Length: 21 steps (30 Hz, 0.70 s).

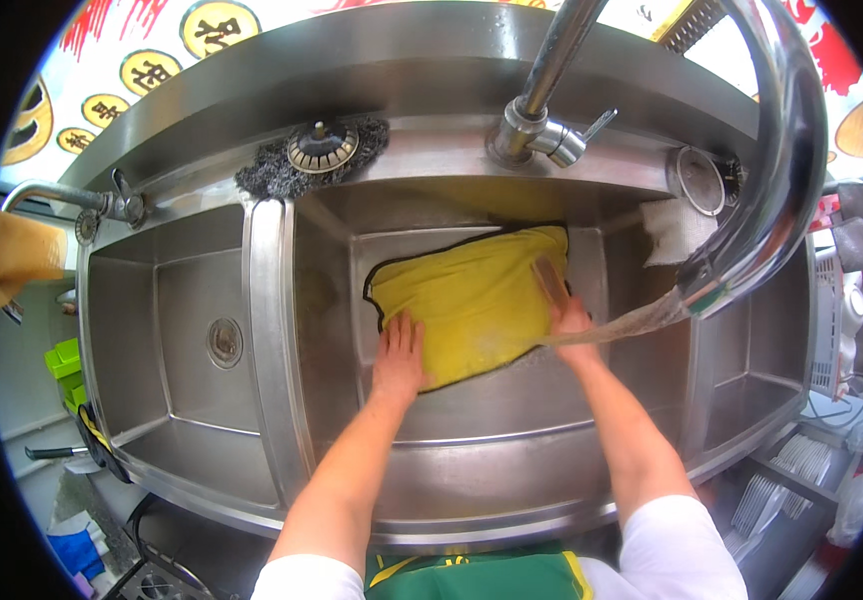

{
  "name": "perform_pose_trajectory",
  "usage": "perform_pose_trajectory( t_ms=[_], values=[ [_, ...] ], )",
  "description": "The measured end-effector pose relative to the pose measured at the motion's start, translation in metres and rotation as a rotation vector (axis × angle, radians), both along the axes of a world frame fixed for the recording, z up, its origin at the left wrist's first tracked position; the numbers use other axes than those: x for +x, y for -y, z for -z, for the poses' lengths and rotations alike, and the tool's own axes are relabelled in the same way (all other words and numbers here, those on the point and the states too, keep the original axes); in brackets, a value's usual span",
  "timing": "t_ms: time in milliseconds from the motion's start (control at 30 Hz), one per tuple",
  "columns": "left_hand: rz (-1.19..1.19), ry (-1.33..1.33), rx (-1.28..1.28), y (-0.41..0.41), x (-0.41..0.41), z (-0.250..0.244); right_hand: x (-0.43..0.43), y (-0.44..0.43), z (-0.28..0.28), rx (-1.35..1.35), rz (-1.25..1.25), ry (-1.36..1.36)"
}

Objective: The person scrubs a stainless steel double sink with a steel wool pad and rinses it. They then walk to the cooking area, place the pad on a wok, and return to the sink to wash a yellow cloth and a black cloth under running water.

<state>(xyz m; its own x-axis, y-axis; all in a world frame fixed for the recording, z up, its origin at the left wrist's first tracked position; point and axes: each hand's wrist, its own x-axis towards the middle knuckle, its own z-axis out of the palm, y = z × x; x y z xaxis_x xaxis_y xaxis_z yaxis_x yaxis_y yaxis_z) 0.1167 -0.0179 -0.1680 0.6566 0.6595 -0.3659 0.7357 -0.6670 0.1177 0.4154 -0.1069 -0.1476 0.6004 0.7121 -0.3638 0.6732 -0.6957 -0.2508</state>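
Note:
A wet yellow cloth with dark edging point(469, 300) lies spread on the floor of the middle stainless-steel sink basin point(461, 472). My left hand point(399, 360) rests flat on the cloth's lower left part, fingers extended. In my right hand point(574, 334) is a brown brush or block point(550, 281), held against the right side of the cloth; its underside is hidden. Water point(626, 324) runs from the chrome spout point(709, 289) across to my right hand and the cloth. Some suds or splashes show near the cloth's lower edge.
Behind the basin stand a faucet base with lever point(525, 139) and a sink strainer point(323, 146) on dark scouring mesh point(266, 171). A pale mesh cloth point(679, 229) hangs over the right divider. Side basins flank the middle one: left basin point(199, 390), right basin point(754, 401).

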Motion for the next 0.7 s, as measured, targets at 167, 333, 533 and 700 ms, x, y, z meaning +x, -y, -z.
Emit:
perform_pose_trajectory(
  t_ms=[167,333,533,700],
  values=[
    [-0.141,0.188,-0.009,-0.012,-0.001,-0.008,-0.022,-0.026,0.034,0.201,0.153,-0.195],
    [-0.477,0.321,-0.084,-0.011,-0.015,0.01,-0.17,-0.008,0.037,0.285,-0.4,-0.212],
    [-0.67,0.386,-0.106,-0.026,-0.005,0.006,-0.006,0.013,0.03,0.091,-0.204,-0.064],
    [-0.671,0.347,-0.13,-0.028,-0.004,0.013,-0.008,0.016,0.007,0.161,0.144,-0.025]
  ],
)
